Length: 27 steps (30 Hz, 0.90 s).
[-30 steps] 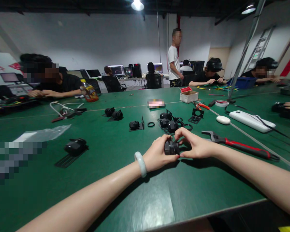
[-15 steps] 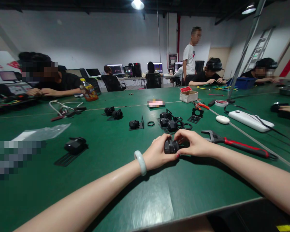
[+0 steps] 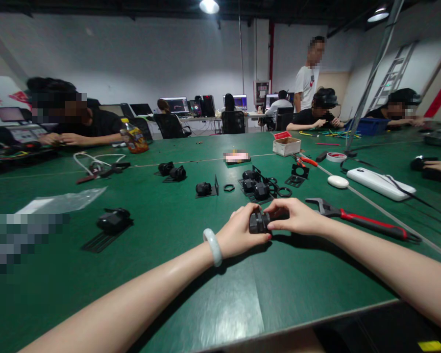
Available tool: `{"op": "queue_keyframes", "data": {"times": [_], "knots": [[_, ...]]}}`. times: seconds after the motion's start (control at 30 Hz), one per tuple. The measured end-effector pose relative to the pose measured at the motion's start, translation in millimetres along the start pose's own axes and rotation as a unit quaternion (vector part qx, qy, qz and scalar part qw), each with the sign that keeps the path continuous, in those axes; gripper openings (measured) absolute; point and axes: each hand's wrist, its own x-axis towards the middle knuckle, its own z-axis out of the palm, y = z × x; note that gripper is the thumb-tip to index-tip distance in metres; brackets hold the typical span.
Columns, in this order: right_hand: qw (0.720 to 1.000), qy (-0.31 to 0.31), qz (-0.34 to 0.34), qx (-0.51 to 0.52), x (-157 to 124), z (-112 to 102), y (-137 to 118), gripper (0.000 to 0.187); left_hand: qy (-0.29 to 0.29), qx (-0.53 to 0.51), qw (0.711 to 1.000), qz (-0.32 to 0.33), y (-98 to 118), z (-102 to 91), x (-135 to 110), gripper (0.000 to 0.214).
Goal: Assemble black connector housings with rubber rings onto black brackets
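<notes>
Bottle (image 3: pixel 135 139) w/ yellow cap (image 3: pixel 124 121), sm. open box (image 3: pixel 286 148), tape roll (image 3: pixel 336 159) nr pole (image 3: pixel 368 86), ladder (image 3: pixel 396 66), bkgd monitors (image 3: pixel 178 105)

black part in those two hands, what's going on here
The person's left hand holds the black part, while the thumb and fingers of the right hand pinch its right end. An adjustable wrench lies on the green table beyond the right forearm, with neither hand on it. More black pieces sit about the table.
</notes>
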Motion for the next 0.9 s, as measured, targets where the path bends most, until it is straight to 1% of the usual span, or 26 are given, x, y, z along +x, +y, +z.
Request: {"op": "queue_keyframes", "data": {"times": [0.13, 0.43, 0.57, 0.7, 0.8, 0.9], "knots": [[1.0, -0.012, 0.007, 0.005, 1.7, -0.1, 2.6, 0.027, -0.001, 0.001, 1.0, 0.0, 0.6, -0.7, -0.4, 0.049], [1.0, -0.006, 0.001, -0.018, 4.2, 0.2, 2.3, 0.026, -0.004, 0.013, 1.0, 0.011, 0.0, -3.0, 0.3, 0.049], [1.0, -0.026, 0.0, -0.004, 4.5, -1.2, 2.9, 0.025, -0.006, 0.014, 1.0, 0.012, -0.6, -2.7, 0.5, 0.049], [0.999, -0.036, -0.004, 0.037, 4.5, -2.4, 5.1, 0.033, -0.017, 0.017, 1.0, 0.008, -1.1, -2.5, 0.6, 0.049], [0.998, -0.023, -0.019, 0.049, 3.9, -3.2, 5.3, 0.039, -0.024, 0.021, 0.999, 0.011, -2.1, -2.6, 0.8, 0.05], [0.997, -0.017, -0.045, 0.053, 3.1, -3.6, 3.6, 0.039, -0.024, 0.026, 0.999, 0.01, -3.3, -2.5, 1.0, 0.051]]}}
